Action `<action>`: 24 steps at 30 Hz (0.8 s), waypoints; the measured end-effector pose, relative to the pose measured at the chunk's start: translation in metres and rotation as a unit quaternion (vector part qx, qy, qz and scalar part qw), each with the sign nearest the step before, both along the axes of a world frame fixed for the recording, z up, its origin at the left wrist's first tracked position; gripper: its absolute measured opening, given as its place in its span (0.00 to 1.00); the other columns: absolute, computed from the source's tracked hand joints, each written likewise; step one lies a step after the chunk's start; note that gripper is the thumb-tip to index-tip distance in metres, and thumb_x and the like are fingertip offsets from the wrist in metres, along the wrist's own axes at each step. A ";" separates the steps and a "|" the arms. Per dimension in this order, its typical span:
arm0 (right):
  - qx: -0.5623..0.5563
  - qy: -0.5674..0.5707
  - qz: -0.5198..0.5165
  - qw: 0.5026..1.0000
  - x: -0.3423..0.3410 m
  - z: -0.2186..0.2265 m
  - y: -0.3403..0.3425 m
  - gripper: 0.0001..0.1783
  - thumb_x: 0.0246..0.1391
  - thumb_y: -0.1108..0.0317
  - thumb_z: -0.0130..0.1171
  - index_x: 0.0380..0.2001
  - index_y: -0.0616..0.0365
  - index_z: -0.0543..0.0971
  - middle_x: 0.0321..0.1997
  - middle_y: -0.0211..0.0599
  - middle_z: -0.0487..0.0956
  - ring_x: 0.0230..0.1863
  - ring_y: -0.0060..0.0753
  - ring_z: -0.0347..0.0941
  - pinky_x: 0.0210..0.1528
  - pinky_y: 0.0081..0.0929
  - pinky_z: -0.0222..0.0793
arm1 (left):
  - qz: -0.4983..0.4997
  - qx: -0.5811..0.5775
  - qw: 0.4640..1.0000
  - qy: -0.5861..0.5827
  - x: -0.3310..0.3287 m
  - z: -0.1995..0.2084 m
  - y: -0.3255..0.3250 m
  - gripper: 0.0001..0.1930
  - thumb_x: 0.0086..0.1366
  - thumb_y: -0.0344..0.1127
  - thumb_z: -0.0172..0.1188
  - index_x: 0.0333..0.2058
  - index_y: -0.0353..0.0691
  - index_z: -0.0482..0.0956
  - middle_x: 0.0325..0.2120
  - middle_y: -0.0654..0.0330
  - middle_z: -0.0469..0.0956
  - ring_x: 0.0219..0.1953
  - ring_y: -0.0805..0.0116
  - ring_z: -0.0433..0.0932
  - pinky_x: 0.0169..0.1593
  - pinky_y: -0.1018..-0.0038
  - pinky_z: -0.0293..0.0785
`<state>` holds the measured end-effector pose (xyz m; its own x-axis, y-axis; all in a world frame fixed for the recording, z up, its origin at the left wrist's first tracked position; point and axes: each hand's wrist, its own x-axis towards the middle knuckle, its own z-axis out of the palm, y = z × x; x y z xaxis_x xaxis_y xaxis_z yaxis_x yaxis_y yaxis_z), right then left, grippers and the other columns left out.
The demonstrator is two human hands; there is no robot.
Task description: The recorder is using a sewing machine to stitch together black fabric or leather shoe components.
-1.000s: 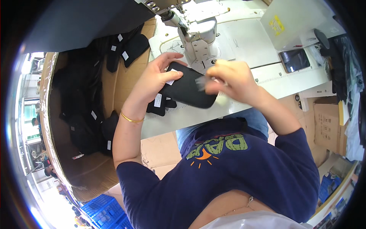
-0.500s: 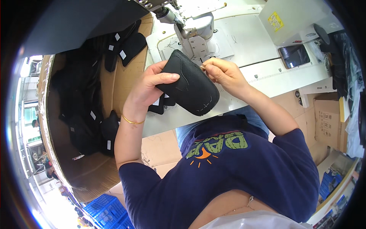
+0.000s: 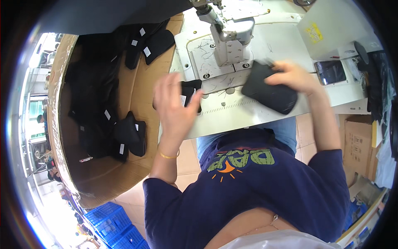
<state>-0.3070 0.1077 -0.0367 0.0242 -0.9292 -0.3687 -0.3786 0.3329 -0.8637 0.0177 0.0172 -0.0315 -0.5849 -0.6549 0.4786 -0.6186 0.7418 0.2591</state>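
My right hand (image 3: 293, 76) grips a black fabric piece (image 3: 267, 89) with a rounded end, thumb on top, over the right part of the sewing table. Its outline is slightly blurred. At the table's left edge my left hand (image 3: 174, 103) has its fingers apart, blurred by motion, and holds nothing I can see. Partly behind that hand lies a small stack of black fabric pieces (image 3: 191, 87) with white labels. Between and beyond my hands stands the sewing machine's post (image 3: 232, 45), with loose thread ends scattered about it.
To the left stands a large cardboard box (image 3: 153, 89) holding several black labelled pieces (image 3: 159, 45). A phone (image 3: 330, 72) lies on the table's right side. Blue crates (image 3: 108, 222) stand on the floor at lower left, and a closed carton (image 3: 360, 139) at right.
The black fabric piece has moved right, from my left hand into my right. My left hand has let go and shifted to the labelled stack. Another black piece now shows in the box.
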 end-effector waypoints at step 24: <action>-0.426 0.057 -0.071 0.900 0.099 0.012 0.000 0.12 0.57 0.70 0.61 0.42 0.66 0.77 0.24 0.40 0.77 0.24 0.28 0.74 0.27 0.25 0.68 | -0.152 0.451 0.832 0.286 -0.047 0.082 -0.057 0.14 0.54 0.23 0.54 0.41 0.28 0.79 0.35 0.62 0.79 0.39 0.77 0.76 0.46 0.81 0.70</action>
<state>-0.2080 0.1075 -0.0249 -0.1100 -0.8665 0.4869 -0.4869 -0.3801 -0.7864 -0.0290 -0.0398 0.0500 -0.6341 -0.7623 0.1298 -0.0222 0.1858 0.9823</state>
